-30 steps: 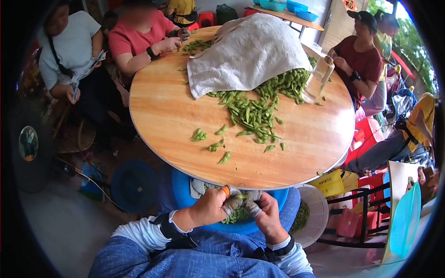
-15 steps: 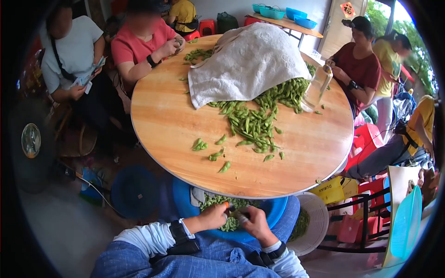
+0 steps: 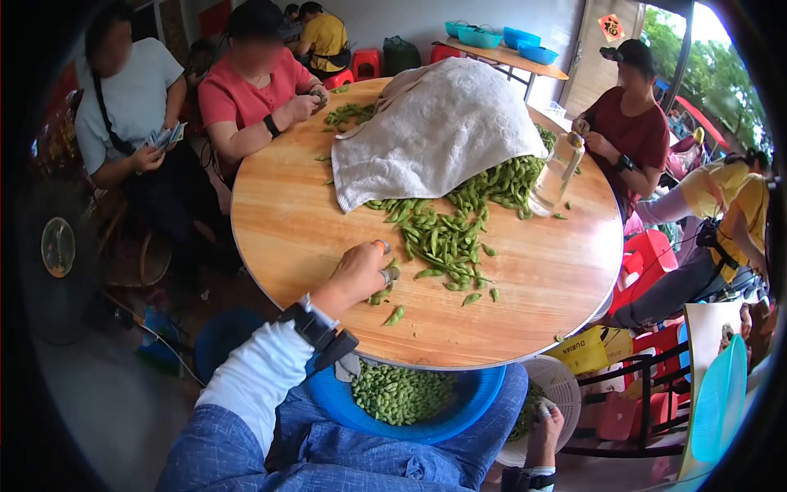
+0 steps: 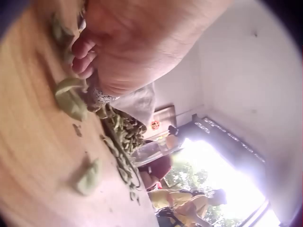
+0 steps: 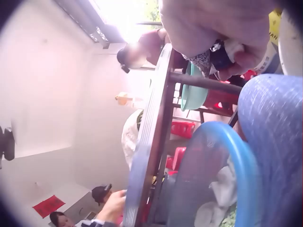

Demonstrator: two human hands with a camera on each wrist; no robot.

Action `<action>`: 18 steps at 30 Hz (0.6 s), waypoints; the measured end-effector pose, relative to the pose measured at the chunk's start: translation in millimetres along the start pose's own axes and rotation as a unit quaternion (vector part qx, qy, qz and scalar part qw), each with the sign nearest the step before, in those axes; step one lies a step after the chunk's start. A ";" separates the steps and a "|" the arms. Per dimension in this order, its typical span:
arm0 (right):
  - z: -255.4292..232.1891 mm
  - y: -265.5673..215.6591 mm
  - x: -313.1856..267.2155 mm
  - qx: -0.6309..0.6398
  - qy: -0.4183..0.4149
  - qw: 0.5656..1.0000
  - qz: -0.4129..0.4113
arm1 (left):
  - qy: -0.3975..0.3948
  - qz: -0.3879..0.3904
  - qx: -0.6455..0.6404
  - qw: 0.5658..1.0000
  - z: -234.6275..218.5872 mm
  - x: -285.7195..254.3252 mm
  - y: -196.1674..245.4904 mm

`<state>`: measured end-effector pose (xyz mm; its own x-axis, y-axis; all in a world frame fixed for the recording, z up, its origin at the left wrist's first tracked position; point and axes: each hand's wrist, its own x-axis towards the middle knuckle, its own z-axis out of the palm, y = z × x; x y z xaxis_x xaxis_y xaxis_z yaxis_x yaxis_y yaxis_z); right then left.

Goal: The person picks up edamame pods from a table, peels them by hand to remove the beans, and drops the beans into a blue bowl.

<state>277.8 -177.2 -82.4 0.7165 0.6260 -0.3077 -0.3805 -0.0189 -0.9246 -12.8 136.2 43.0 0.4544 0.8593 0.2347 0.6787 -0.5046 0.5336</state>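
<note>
My left hand (image 3: pixel 359 275), with wrapped fingertips, reaches over the round table (image 3: pixel 311 238). Its fingers bend down among a few loose edamame pods (image 3: pixel 395 315). In the left wrist view the wrapped thumb meets a pod (image 4: pixel 71 101); whether the fingers grip it I cannot tell. Low at the right, my right hand (image 3: pixel 543 435) hangs over a white mesh basket (image 3: pixel 567 392) holding green pods, its fingers loosely bent with nothing visible between them. Shelled green beans (image 3: pixel 402 394) lie in a blue basin (image 3: pixel 328 394) at my lap, with a grey cloth (image 3: pixel 348 366) at its rim.
A white towel (image 3: pixel 434 131) covers much of a pod heap (image 3: pixel 451 238) on the table. Right of it a clear bottle (image 3: pixel 556 176) leans. People sit around the table. A yellow bag (image 3: pixel 592 348) and red stools (image 3: pixel 643 262) stand at the right.
My hands were together over the basin and have parted. The left has moved forward onto the table by the loose pods, the right sideways to the mesh basket. The basin's beans are uncovered.
</note>
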 end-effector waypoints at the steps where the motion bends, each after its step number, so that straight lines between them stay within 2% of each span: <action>1: 5.8 2.1 -0.8 -0.007 -0.044 0.999 -0.006 | -0.021 0.000 0.051 0.998 8.1 11.2 -12.2; 3: 35.0 -15.2 -13.5 -0.091 -0.084 0.992 -0.019 | -0.023 0.016 0.064 0.998 9.4 18.0 -14.8; 5: 61.1 -22.9 -22.9 -0.105 -0.123 0.984 -0.069 | -0.046 0.016 0.091 0.995 5.3 18.6 -8.9; 7: 90.9 -42.0 -37.2 -0.119 -0.181 0.975 -0.047 | -0.048 -0.005 0.013 0.999 -5.2 5.4 7.5; 8: 106.4 -47.3 -42.9 -0.125 -0.212 0.966 -0.073 | -0.051 -0.016 -0.026 0.998 -9.8 -3.2 17.2; 9: 117.0 -51.4 -44.7 -0.108 -0.275 0.952 -0.075 | -0.079 -0.049 -0.165 0.982 -9.6 -13.8 25.0; 10: 127.7 -53.2 -46.2 -0.065 -0.333 0.940 -0.049 | -0.107 -0.083 -0.302 0.944 -7.2 -27.3 32.5; 11: 140.8 -61.1 -50.3 -0.050 -0.365 0.929 -0.029 | -0.133 -0.117 -0.432 0.884 -6.4 -39.7 40.1; 12: 152.9 -65.7 -51.4 -0.056 -0.392 0.917 -0.041 | -0.173 -0.136 -0.461 0.860 -9.6 -51.3 49.1; 14: 172.5 -71.1 -54.6 -0.035 -0.426 0.904 -0.013 | -0.249 -0.177 -0.514 0.801 -16.5 -73.8 63.8; 17: 184.0 -75.4 -59.7 -0.009 -0.466 0.884 0.040 | -0.276 -0.183 -0.553 0.764 -15.7 -91.8 69.3; 18: 184.7 -74.8 -62.3 -0.001 -0.477 0.877 0.061 | -0.282 -0.186 -0.544 0.768 -15.2 -95.1 70.5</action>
<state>153.6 -70.8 47.5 -0.1440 0.9865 -0.0773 -0.4191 -0.1316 -0.8983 -17.0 20.1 70.7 0.7317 0.6000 -0.3236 0.0782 0.3977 0.9142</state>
